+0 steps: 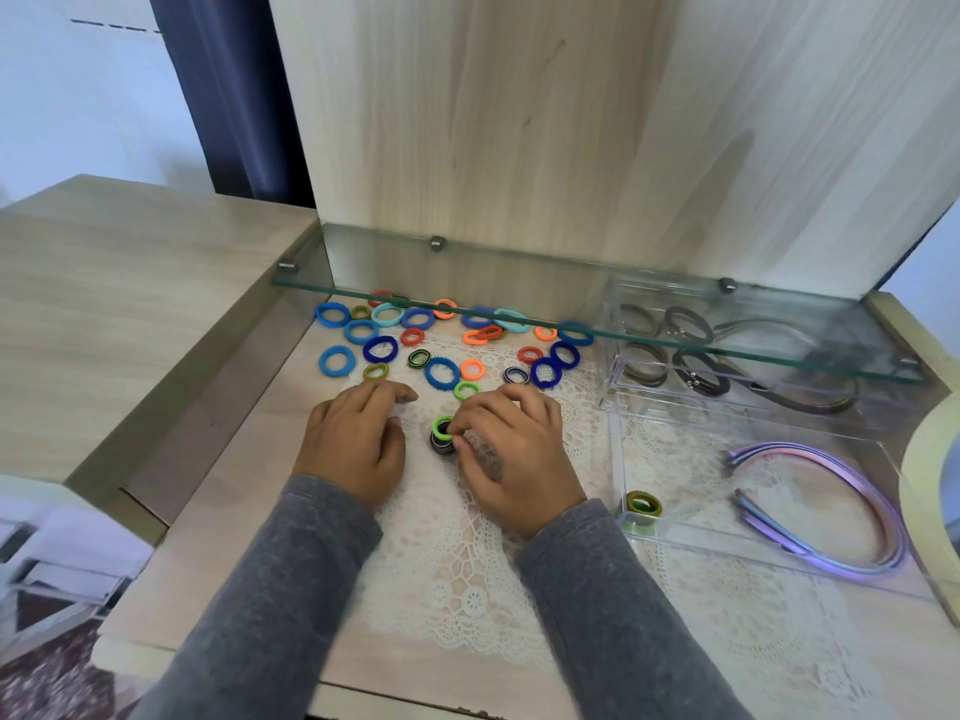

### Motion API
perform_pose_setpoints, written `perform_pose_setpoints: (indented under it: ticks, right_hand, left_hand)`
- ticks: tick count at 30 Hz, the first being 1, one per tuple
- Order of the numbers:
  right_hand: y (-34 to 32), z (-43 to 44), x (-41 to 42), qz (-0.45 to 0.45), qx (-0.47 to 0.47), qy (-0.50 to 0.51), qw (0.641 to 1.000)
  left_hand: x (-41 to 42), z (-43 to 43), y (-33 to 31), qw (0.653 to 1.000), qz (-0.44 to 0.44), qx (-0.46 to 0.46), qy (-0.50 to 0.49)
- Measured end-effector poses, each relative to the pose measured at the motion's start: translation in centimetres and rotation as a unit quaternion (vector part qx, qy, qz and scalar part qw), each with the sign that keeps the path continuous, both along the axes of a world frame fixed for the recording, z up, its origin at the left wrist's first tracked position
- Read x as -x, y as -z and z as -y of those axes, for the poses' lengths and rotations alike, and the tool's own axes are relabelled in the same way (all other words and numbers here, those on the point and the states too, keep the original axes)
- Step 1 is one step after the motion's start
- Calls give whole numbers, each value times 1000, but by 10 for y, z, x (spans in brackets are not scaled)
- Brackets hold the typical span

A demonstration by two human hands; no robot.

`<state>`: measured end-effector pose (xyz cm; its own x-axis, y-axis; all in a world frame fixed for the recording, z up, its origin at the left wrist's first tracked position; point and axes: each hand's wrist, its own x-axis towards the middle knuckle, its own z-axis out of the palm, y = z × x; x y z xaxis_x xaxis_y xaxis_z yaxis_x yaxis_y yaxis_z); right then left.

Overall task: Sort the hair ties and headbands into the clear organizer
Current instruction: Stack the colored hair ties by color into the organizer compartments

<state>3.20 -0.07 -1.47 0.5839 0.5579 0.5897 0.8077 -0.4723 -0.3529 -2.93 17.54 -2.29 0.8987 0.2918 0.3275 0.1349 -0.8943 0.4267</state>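
Your right hand (511, 449) pinches a small stack of hair ties (443, 435), green on top, on the lace doily (457, 553), while your left hand (353, 439) rests beside it, fingers curled loosely. Loose ties (441, 372) lie scattered beyond. The clear organizer (618, 462) at right holds pastel headbands (852, 491) and 1 olive tie (643, 504).

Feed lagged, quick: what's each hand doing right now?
Left hand: curled on the lace doily, holding nothing visible.
Right hand: pinching the stack of hair ties.
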Motion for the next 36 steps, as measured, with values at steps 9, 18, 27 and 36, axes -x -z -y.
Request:
perform_pose_setpoints:
  ticks: [9, 18, 27, 36]
  right_hand:
    - [2, -2, 1, -51, 102, -7, 993]
    - [3, -2, 0, -58, 118, -6, 991]
    - [-13, -1, 2, -50, 176, -1, 983]
    - [-35, 20, 8, -48, 273, -2, 961]
  left_hand:
    - [-1, 1, 0, 1000, -11, -6, 3]
    - [-2, 0, 0, 1000, -7, -4, 12]
    - [-3, 3, -1, 998, 23, -54, 25]
    - [1, 15, -10, 973, 145, -154, 88]
